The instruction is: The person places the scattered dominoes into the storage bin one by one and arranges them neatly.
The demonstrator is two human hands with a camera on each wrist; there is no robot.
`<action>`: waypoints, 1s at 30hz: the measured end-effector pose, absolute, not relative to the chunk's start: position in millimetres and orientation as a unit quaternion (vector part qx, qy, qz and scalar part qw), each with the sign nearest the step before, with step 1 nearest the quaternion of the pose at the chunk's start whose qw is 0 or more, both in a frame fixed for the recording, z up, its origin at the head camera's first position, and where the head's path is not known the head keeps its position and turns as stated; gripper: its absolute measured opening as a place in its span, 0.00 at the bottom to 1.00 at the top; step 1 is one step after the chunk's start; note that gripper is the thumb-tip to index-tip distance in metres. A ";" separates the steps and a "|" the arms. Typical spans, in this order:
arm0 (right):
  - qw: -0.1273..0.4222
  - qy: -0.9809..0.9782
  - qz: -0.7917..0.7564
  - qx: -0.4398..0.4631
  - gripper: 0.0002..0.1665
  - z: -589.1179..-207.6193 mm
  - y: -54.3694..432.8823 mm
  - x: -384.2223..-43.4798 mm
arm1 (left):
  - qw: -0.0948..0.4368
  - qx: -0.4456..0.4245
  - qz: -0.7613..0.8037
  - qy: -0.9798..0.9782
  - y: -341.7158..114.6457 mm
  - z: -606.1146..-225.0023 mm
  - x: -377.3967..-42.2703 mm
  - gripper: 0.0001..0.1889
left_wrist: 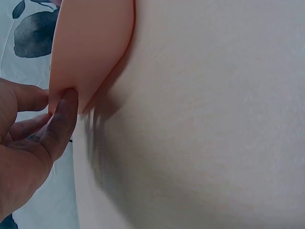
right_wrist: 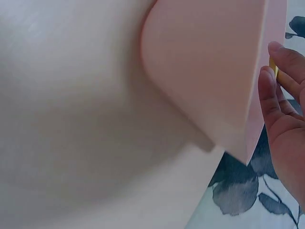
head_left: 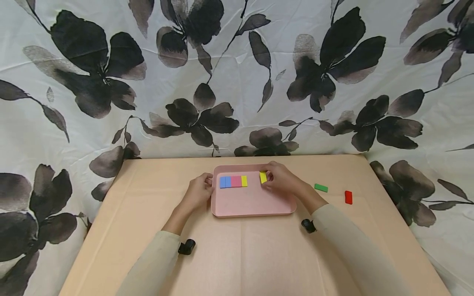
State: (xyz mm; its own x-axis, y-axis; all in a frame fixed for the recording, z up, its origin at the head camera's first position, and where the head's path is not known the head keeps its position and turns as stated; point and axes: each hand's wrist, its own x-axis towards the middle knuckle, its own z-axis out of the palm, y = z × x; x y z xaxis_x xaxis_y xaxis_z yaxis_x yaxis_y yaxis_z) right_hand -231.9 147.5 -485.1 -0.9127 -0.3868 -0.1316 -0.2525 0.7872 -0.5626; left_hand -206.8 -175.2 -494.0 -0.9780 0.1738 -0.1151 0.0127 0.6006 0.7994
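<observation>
A pink tray (head_left: 252,206) stands near the far side of the table. My left hand (head_left: 199,191) grips the tray's left edge; in the left wrist view its thumb (left_wrist: 64,119) lies against the tray's outer side. Inside the tray, toward the left, blue blocks (head_left: 225,182), a pink section (head_left: 236,181) and a yellow block (head_left: 244,181) form a touching row. Over the tray's right part, my right hand (head_left: 282,179) pinches another yellow block (head_left: 263,177), apart from the row. Only a sliver of that block shows between the fingertips in the right wrist view.
To the right of the tray, a green block (head_left: 321,188) and a red block (head_left: 348,197) lie on the light wooden-coloured table (head_left: 240,255). A white cloth with dark flowers (head_left: 201,119) hangs behind the table's far edge. Dark wrist cameras (head_left: 187,246) sit at both cuffs.
</observation>
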 end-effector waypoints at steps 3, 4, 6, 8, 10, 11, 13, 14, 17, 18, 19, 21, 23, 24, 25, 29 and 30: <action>0.099 0.943 -0.250 -0.195 0.25 -489.2 138.6 -235.3 | 0.087 0.056 0.443 0.890 -175.8 -493.7 -206.2 0.22; 0.096 0.943 -0.246 -0.201 0.25 -490.8 135.8 -236.3 | 0.086 0.057 0.444 0.890 -176.0 -493.6 -206.2 0.22; 0.102 0.940 -0.255 -0.204 0.24 -493.2 130.4 -237.2 | 0.085 0.058 0.445 0.889 -176.4 -493.5 -206.2 0.22; 0.117 0.935 -0.270 -0.199 0.25 -495.4 125.5 -238.0 | 0.085 0.058 0.446 0.889 -176.6 -493.5 -206.4 0.22; 0.133 0.930 -0.286 -0.190 0.26 -497.1 121.2 -238.6 | 0.085 0.057 0.447 0.888 -176.5 -493.7 -206.6 0.22; 0.138 0.928 -0.290 -0.187 0.26 -497.8 119.3 -239.1 | 0.087 0.055 0.449 0.888 -176.4 -493.8 -206.6 0.22; 0.146 0.928 -0.290 -0.185 0.26 -499.6 116.2 -240.3 | 0.089 0.053 0.449 0.887 -176.3 -494.2 -206.4 0.22; 0.148 0.927 -0.291 -0.187 0.27 -500.5 115.1 -240.8 | 0.091 0.052 0.450 0.887 -176.2 -494.4 -206.2 0.22; 0.153 0.925 -0.295 -0.187 0.26 -503.1 112.6 -242.4 | 0.093 0.052 0.450 0.887 -175.9 -494.5 -205.8 0.22; 0.153 0.924 -0.296 -0.187 0.26 -504.0 112.1 -243.1 | 0.092 0.053 0.449 0.887 -175.7 -494.5 -205.7 0.22; 0.154 0.924 -0.297 -0.186 0.25 -504.6 111.7 -243.5 | 0.092 0.053 0.449 0.887 -175.6 -494.5 -205.7 0.22; 0.155 0.924 -0.298 -0.185 0.25 -505.7 111.0 -244.4 | 0.091 0.053 0.449 0.887 -175.4 -494.4 -205.8 0.22; 0.155 0.923 -0.298 -0.185 0.25 -506.2 110.3 -244.9 | 0.091 0.053 0.448 0.888 -175.1 -494.4 -206.0 0.22; 0.156 0.923 -0.298 -0.185 0.24 -506.2 109.9 -245.1 | 0.091 0.052 0.448 0.888 -175.0 -494.4 -206.1 0.22; 0.157 0.923 -0.299 -0.184 0.24 -506.1 109.6 -245.1 | 0.091 0.052 0.447 0.888 -175.0 -494.3 -206.3 0.22; 0.161 0.920 -0.309 -0.181 0.25 -506.2 108.7 -244.3 | 0.092 0.051 0.447 0.888 -174.8 -494.8 -206.8 0.23; 0.162 0.919 -0.311 -0.180 0.25 -506.4 108.5 -244.0 | 0.091 0.052 0.447 0.888 -174.7 -495.3 -206.8 0.23</action>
State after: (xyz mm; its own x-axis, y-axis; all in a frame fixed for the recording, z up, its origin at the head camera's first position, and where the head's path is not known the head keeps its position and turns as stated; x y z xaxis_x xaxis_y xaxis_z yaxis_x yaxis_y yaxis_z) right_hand -244.0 108.5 -506.4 -0.8826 -0.4320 -0.1852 -0.2303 0.7410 -0.6307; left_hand -206.8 -174.7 -495.3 -0.9780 0.1735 -0.1157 0.0104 0.5947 0.8039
